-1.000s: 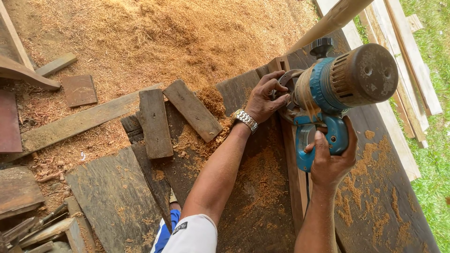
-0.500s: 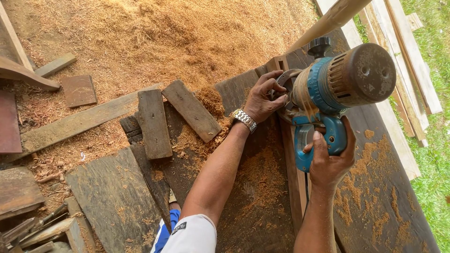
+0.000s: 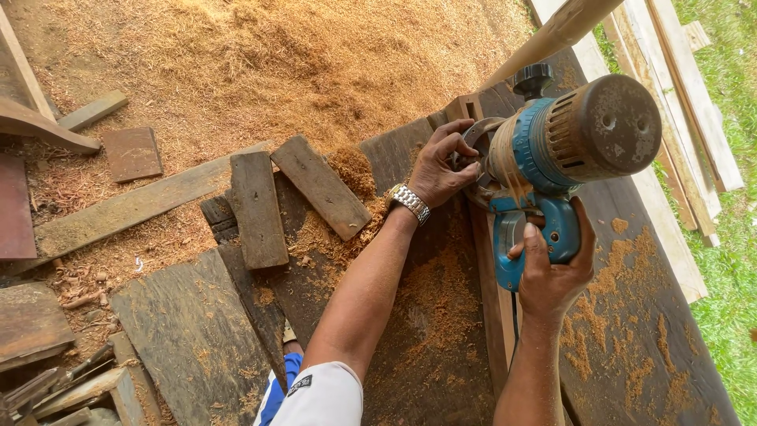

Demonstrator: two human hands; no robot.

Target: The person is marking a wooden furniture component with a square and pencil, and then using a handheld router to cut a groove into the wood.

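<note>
Far left: dark offcuts and boards strewn over sawdust, little bare ground between them. Centre: left hand, metal wristwatch at the wrist, fingers curled closed around the front guard of the blue power saw. Right of centre: saw upright on the narrow plank edge, grey motor cap toward the lens; right hand wrapped tight on the blue handle just below. Dark wide plank dusted with orange shavings beside it. Right edge: pale stacked boards, then grass, open ground there.
</note>
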